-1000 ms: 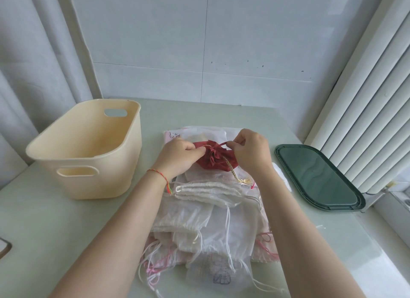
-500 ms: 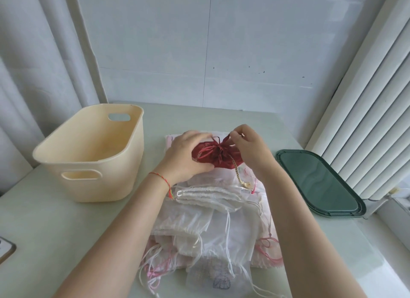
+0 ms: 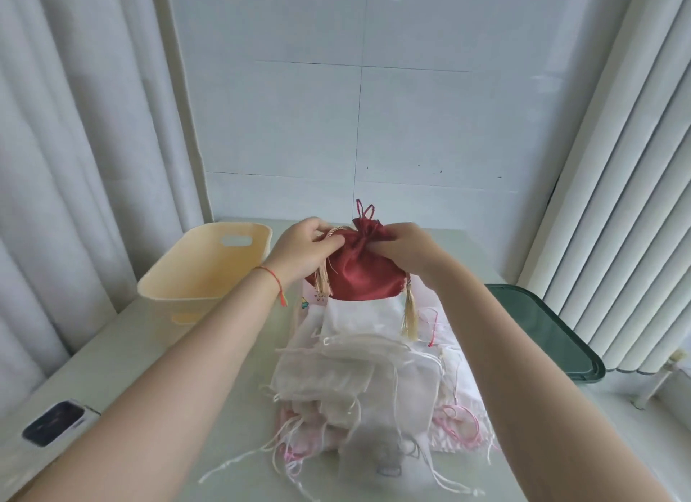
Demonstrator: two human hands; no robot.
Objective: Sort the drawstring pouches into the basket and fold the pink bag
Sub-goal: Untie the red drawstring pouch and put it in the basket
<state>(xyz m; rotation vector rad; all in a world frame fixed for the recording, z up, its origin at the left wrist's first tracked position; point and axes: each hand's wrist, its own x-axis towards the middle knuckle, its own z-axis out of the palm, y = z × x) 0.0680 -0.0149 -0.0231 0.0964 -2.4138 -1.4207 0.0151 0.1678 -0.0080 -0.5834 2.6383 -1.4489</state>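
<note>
Both hands are up off the table (image 3: 123, 355), and between them I see the red pouch (image 3: 361, 273) held in the air above the far end of the heap of white pouches (image 3: 359, 367). My left hand (image 3: 304, 251) pinches the gathered neck from the left, where the pale cord loops over it; my right hand (image 3: 405, 245) pinches the same neck from the right, fingers curled into the fabric. Two gold tassels (image 3: 409, 316) hang below the pouch. The cream basket (image 3: 209, 269) stands just to the left, apart from it. The pink bag (image 3: 458, 423) lies under the white heap, only its edges showing. A green tray (image 3: 553, 337) rests to the right.
</note>
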